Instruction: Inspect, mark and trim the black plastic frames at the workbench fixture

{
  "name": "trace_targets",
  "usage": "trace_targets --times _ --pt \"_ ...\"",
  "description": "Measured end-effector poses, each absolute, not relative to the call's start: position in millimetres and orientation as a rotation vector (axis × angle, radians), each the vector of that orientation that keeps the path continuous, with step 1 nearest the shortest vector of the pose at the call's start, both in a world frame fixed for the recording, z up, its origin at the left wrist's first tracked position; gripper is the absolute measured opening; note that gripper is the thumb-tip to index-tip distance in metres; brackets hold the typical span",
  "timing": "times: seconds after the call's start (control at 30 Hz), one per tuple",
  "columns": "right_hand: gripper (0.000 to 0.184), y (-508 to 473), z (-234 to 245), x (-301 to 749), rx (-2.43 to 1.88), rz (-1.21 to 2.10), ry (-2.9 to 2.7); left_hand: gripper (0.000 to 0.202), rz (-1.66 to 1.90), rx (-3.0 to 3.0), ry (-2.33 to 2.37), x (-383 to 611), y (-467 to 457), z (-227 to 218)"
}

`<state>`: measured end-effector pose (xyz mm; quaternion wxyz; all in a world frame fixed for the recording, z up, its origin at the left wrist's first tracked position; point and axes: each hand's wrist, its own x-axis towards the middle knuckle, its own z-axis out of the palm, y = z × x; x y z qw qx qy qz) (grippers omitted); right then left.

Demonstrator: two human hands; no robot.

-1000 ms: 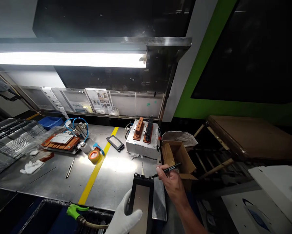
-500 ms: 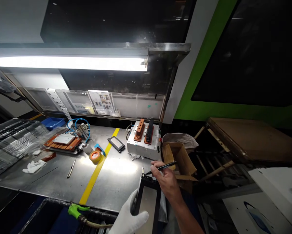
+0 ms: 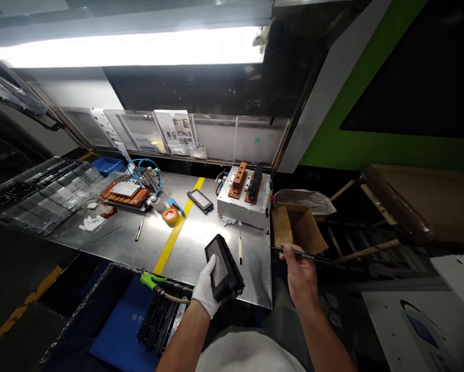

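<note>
My left hand [image 3: 205, 284], in a white glove, is closed round a black rectangular frame with a pale panel [image 3: 223, 268], held over the front edge of the steel bench [image 3: 201, 243]. My bare right hand [image 3: 302, 274] is closed on a thin black pen [image 3: 305, 255], held level to the right of the bench, apart from the frame and in front of an open cardboard box [image 3: 299, 232].
On the bench lie a similar small black frame [image 3: 200, 200], a grey box with orange and black blocks [image 3: 246, 199], an orange tape roll [image 3: 170, 215], an orange fixture [image 3: 125, 194], a white cloth [image 3: 92, 223] and clear trays [image 3: 42, 194]. A green air gun [image 3: 151, 281] hangs at the front edge.
The pen tip has left the frame's top edge and my right hand has drawn away to the right. The left hand has tilted the frame leftward. The view has pulled back and down.
</note>
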<state>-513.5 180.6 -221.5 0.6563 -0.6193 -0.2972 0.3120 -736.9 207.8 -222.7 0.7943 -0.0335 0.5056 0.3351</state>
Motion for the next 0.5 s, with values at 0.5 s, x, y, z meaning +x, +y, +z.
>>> trace_targets --times 0.5 --pt "0.046 168.2 -252.1 -504.2 -1.541 0.742 -0.548 0.057 0.878 0.001 1.201 -725.3 219.4 -245.1"
